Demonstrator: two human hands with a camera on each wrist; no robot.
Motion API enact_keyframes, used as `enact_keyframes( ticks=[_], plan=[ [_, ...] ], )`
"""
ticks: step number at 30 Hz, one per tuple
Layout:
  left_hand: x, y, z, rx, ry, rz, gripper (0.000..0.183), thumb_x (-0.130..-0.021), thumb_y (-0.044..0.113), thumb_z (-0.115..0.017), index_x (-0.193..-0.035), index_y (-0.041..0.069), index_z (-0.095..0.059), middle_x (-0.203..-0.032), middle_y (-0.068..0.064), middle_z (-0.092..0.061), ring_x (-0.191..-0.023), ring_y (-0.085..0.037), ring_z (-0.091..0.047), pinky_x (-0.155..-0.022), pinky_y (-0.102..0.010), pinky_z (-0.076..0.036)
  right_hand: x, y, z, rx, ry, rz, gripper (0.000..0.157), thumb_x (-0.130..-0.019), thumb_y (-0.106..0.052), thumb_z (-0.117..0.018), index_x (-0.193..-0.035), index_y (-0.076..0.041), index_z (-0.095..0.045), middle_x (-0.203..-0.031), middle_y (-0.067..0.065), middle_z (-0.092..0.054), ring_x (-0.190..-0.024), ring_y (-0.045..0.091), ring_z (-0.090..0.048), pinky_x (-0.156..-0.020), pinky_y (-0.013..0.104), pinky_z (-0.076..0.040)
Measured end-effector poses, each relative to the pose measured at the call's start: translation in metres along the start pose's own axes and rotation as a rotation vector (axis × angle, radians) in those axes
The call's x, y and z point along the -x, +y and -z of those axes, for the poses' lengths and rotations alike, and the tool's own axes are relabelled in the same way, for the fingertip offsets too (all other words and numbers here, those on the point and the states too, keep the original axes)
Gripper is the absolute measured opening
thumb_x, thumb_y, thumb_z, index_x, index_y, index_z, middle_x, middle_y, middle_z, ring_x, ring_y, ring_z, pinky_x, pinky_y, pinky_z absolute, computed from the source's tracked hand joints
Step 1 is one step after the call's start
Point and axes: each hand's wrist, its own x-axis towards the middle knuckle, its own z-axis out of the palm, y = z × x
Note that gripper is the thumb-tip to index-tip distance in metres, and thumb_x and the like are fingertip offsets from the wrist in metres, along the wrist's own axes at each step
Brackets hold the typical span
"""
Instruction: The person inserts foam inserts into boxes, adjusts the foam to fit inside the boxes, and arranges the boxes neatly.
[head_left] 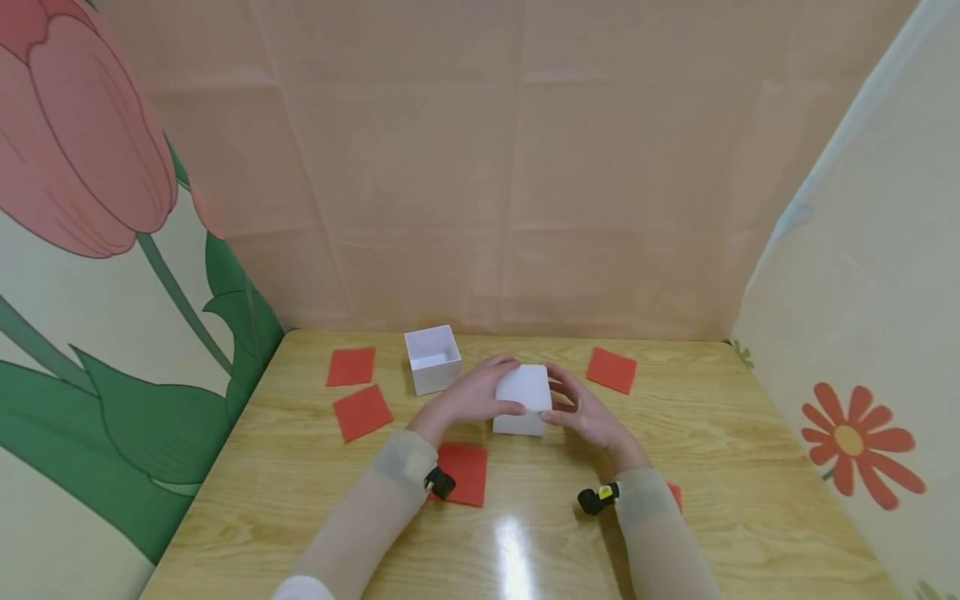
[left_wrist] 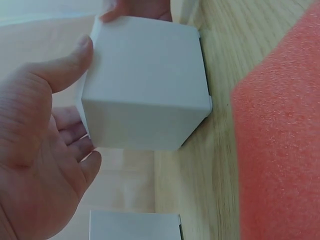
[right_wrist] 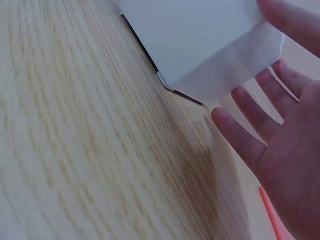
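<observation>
A white box (head_left: pixel 519 423) stands on the wooden table in front of me, its flat white top (head_left: pixel 523 387) facing up. From the left, my left hand (head_left: pixel 480 393) grips it, thumb along the near upper edge and fingers round the far side. Opposite, my right hand (head_left: pixel 588 412) holds the right side, its thumb by the near top corner. In the right wrist view, the fingers (right_wrist: pixel 245 137) of that hand spread along the box wall. A second white box (head_left: pixel 437 380), open at the top, sits just behind my left hand.
Red foam squares lie around: two at the left (head_left: pixel 350 367), another (head_left: pixel 467 475) partly under my left forearm, one (head_left: pixel 611 370) at the back right, and one (head_left: pixel 677 497) mostly hidden by my right sleeve. A beige cloth wall (head_left: pixel 495 167) rises behind the table (head_left: pixel 750 467).
</observation>
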Motion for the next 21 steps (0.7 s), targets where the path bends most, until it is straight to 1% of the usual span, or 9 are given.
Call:
enact_keyframes(
  ticks=[4,8,11,13,15,18,21],
  plan=[
    [0.002,-0.001,-0.001,-0.009,-0.002,-0.021,0.088,-0.099,0.051,-0.075,-0.163,0.001,-0.041,-0.166,-0.010,-0.041,-0.148,-0.026,-0.045,-0.120,-0.042,-0.042,0.000,0.001,0.000,0.007,-0.002,0.008,0.096,-0.098,-0.021,-0.080,-0.172,-0.013,-0.019,-0.172,0.018,-0.028,-0.152,0.052,-0.034,-0.120,0.070,-0.030],
    [0.003,0.002,0.003,-0.006,0.005,-0.010,0.088,-0.100,0.055,-0.072,-0.164,0.004,-0.040,-0.171,-0.009,-0.034,-0.157,-0.026,-0.033,-0.123,-0.044,-0.038,0.001,0.001,0.000,0.005,0.002,0.000,0.095,-0.098,-0.021,-0.080,-0.172,-0.014,-0.020,-0.172,0.016,-0.028,-0.153,0.051,-0.033,-0.121,0.070,-0.030],
    [0.002,0.010,0.010,-0.016,0.043,-0.003,0.080,-0.101,0.053,-0.070,-0.163,0.008,-0.045,-0.173,-0.007,-0.033,-0.160,-0.027,-0.026,-0.126,-0.046,-0.032,0.000,0.001,0.001,0.004,-0.003,0.015,0.095,-0.098,-0.021,-0.079,-0.172,-0.012,-0.019,-0.173,0.016,-0.027,-0.153,0.051,-0.032,-0.121,0.070,-0.030],
    [0.000,0.015,0.013,-0.041,0.077,-0.013,0.070,-0.102,0.051,-0.070,-0.157,0.011,-0.054,-0.170,-0.006,-0.038,-0.158,-0.027,-0.032,-0.126,-0.046,-0.033,-0.001,0.002,0.002,0.005,-0.004,0.027,0.095,-0.099,-0.020,-0.078,-0.171,-0.010,-0.018,-0.173,0.015,-0.027,-0.154,0.050,-0.031,-0.121,0.070,-0.030],
    [-0.004,0.019,0.014,-0.090,0.101,-0.030,0.058,-0.102,0.049,-0.072,-0.148,0.014,-0.064,-0.165,-0.005,-0.044,-0.153,-0.026,-0.040,-0.125,-0.043,-0.035,-0.001,0.002,0.002,0.002,-0.005,0.035,0.095,-0.099,-0.020,-0.078,-0.171,-0.009,-0.018,-0.174,0.014,-0.026,-0.155,0.050,-0.030,-0.121,0.070,-0.029],
    [-0.009,0.023,0.012,-0.166,0.103,-0.041,0.044,-0.101,0.046,-0.074,-0.133,0.017,-0.074,-0.160,-0.005,-0.050,-0.148,-0.025,-0.045,-0.122,-0.041,-0.039,-0.001,0.002,0.002,-0.003,-0.004,0.033,0.094,-0.098,-0.019,-0.079,-0.171,-0.013,-0.021,-0.173,0.012,-0.028,-0.155,0.048,-0.030,-0.121,0.070,-0.029],
    [-0.011,0.023,0.009,-0.215,0.083,-0.010,0.037,-0.100,0.044,-0.076,-0.125,0.018,-0.078,-0.158,-0.004,-0.051,-0.149,-0.025,-0.044,-0.122,-0.040,-0.040,-0.002,0.001,0.001,0.006,-0.008,0.028,0.093,-0.098,-0.022,-0.079,-0.171,-0.017,-0.022,-0.173,0.012,-0.029,-0.155,0.047,-0.031,-0.122,0.069,-0.029]
  ],
)
